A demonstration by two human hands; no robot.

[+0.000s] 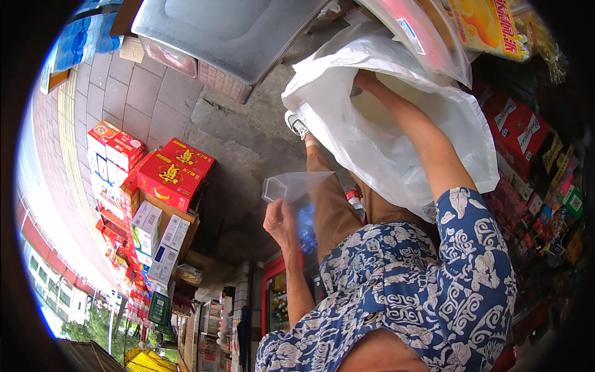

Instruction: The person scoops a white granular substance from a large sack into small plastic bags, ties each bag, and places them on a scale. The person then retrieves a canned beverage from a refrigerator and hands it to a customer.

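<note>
My left hand [281,222] pinches the edge of a clear plastic bag [297,183], which hangs partly spread in front of my trouser leg. My right arm reaches down into a large white woven sack [325,88] with a wide mouth. Inside it, my right hand [365,80] grips a grey metal utensil [356,89], perhaps a scoop; the sack and my hand hide much of it. Pale material [393,95] shows beyond my forearm in the sack, too indistinct to name.
Red cartons [174,174] and white boxes [168,251] are stacked at the left. A grey-topped chest [223,32] stands ahead. Packaged goods [520,132] crowd the right side. A bottle with a red label [354,201] is by my legs.
</note>
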